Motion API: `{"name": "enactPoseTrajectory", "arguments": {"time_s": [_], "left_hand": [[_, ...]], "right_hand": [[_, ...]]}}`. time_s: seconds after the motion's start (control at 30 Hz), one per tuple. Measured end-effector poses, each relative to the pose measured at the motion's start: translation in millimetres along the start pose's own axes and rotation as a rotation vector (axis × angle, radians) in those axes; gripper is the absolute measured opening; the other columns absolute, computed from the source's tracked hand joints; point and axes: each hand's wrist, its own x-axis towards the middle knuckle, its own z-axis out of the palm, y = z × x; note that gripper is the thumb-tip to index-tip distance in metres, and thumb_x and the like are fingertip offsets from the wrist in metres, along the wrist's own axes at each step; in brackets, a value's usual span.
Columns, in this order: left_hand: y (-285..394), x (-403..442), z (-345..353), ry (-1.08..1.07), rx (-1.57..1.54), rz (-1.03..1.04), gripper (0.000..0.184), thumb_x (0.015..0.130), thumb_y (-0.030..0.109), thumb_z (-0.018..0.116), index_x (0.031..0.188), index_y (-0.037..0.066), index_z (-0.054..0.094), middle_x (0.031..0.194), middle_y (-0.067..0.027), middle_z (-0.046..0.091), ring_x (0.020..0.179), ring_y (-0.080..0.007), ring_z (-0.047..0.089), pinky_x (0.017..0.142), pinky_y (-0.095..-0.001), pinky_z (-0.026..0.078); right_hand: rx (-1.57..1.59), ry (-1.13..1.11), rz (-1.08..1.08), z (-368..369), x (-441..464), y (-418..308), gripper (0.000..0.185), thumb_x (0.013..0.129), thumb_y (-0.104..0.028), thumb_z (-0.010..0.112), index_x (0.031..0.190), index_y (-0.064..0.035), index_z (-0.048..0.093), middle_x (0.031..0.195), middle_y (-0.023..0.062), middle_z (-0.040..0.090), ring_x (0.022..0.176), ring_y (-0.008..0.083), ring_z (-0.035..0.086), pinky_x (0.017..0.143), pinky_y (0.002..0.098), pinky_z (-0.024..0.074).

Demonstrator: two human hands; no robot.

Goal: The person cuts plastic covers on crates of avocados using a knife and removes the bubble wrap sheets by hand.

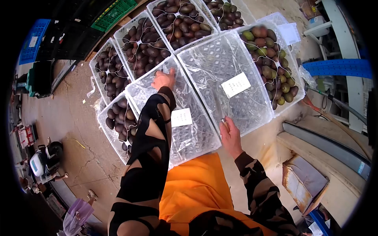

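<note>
My left hand (164, 80) reaches over the middle front crate (176, 153), its fingers apart against the clear plastic film. A paper label (181, 117) with writing lies on that film, and white cord runs over it. My right hand (230, 135) is closed around a small tool with a metal tip (223, 120), at the near edge of the neighbouring white crate (252, 131). Most of this tool is hidden in the fingers. Inside that crate, clear film and moulded trays (212, 65) show, with a second label (236, 85) on top.
Around these stand several white crates of dark avocado-like fruit (145, 47); greener fruit (271, 67) fills the right crate. Black, blue and green crates (33, 41) are stacked at left. A rusty metal box (305, 183) and a blue beam (338, 68) are on the right. A scooter (41, 163) stands lower left.
</note>
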Motion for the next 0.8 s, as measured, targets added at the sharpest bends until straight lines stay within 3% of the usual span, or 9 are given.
{"name": "enactPoseTrajectory", "arguments": {"time_s": [0.03, 0.17, 0.3, 0.4, 0.47, 0.6, 0.67, 0.73, 0.8], "left_hand": [[-5, 5, 1, -0.046, 0.038, 0.014, 0.070, 0.082, 0.065, 0.054, 0.113, 0.003, 0.062, 0.111, -0.0203, 0.066, 0.104, -0.0351, 0.063, 0.099, -0.0505, 0.032], [-16, 6, -12, -0.160, 0.030, -0.002, 0.061, 0.082, 0.066, 0.055, 0.108, 0.013, 0.071, 0.116, -0.0092, 0.067, 0.114, -0.0313, 0.056, 0.101, -0.0501, 0.030], [-34, -18, 2, 0.169, -0.072, 0.157, 0.061, 0.082, 0.062, 0.058, 0.101, 0.006, 0.072, 0.100, -0.0144, 0.068, 0.110, -0.0295, 0.054, 0.096, -0.0474, 0.033], [-32, -26, -22, 0.070, -0.008, 0.195, 0.059, 0.081, 0.060, 0.061, 0.091, 0.003, 0.072, 0.089, -0.0162, 0.068, 0.101, -0.0296, 0.058, 0.093, -0.0442, 0.035], [-43, -26, -18, 0.167, 0.000, 0.274, 0.056, 0.080, 0.061, 0.062, 0.082, 0.005, 0.070, 0.077, -0.0147, 0.067, 0.087, -0.0282, 0.062, 0.084, -0.0416, 0.037], [-45, -34, -29, 0.140, -0.064, 0.306, 0.052, 0.083, 0.057, 0.061, 0.078, 0.007, 0.069, 0.071, -0.0134, 0.066, 0.078, -0.0271, 0.063, 0.078, -0.0402, 0.037], [-48, -38, -40, 0.083, -0.106, 0.316, 0.047, 0.082, 0.053, 0.064, 0.074, 0.007, 0.068, 0.071, -0.0125, 0.066, 0.079, -0.0264, 0.062, 0.081, -0.0395, 0.037], [-57, -40, -45, 0.019, -0.192, 0.357, 0.038, 0.083, 0.043, 0.068, 0.088, 0.005, 0.066, 0.083, -0.0141, 0.067, 0.094, -0.0262, 0.059, 0.083, -0.0410, 0.037], [-71, -44, -20, 0.314, -0.561, 0.406, 0.036, 0.082, 0.037, 0.071, 0.095, 0.004, 0.062, 0.090, -0.0152, 0.067, 0.105, -0.0288, 0.054, 0.088, -0.0429, 0.035]], "right_hand": [[-0.047, -0.064, -0.021, -8, 23, -13, 0.037, 0.098, -0.027, 0.054, 0.123, -0.0012, 0.053, 0.079, 0.0131, 0.063, 0.066, 0.0221, 0.061, 0.061, 0.0324, 0.0469], [-0.356, -0.115, -0.492, 3, 139, -77, 0.034, 0.096, -0.025, 0.053, 0.126, -0.0093, 0.055, 0.102, 0.0173, 0.065, 0.090, 0.0361, 0.063, 0.075, 0.0441, 0.0493], [-0.849, -0.249, -0.860, 58, 237, -120, 0.030, 0.093, -0.027, 0.055, 0.121, -0.0250, 0.061, 0.092, 0.0122, 0.063, 0.091, 0.0319, 0.062, 0.080, 0.0461, 0.0456], [-1.117, -0.371, -1.029, 87, 275, -147, 0.031, 0.093, -0.024, 0.054, 0.124, -0.0259, 0.060, 0.094, 0.0111, 0.062, 0.094, 0.0307, 0.061, 0.081, 0.0454, 0.0444], [-1.304, -0.486, -1.014, 101, 285, -163, 0.032, 0.093, -0.026, 0.054, 0.123, -0.0286, 0.061, 0.094, 0.0095, 0.063, 0.095, 0.0289, 0.062, 0.083, 0.0451, 0.0428], [-1.798, -0.416, -1.084, 130, 281, -183, 0.030, 0.090, -0.020, 0.054, 0.117, -0.0281, 0.066, 0.093, 0.0066, 0.064, 0.093, 0.0239, 0.063, 0.083, 0.0404, 0.0427], [-1.770, -0.395, -1.123, 124, 289, -175, 0.032, 0.088, -0.017, 0.054, 0.115, -0.0286, 0.067, 0.089, 0.0055, 0.063, 0.089, 0.0232, 0.062, 0.084, 0.0386, 0.0421], [-1.495, -0.326, -1.254, 103, 288, -183, 0.032, 0.088, -0.018, 0.056, 0.117, -0.0288, 0.066, 0.087, 0.0060, 0.062, 0.087, 0.0241, 0.062, 0.083, 0.0396, 0.0426], [-1.363, -0.394, -1.080, 86, 277, -197, 0.032, 0.090, -0.021, 0.058, 0.121, -0.0298, 0.063, 0.083, 0.0055, 0.059, 0.086, 0.0247, 0.060, 0.081, 0.0394, 0.0425]]}}
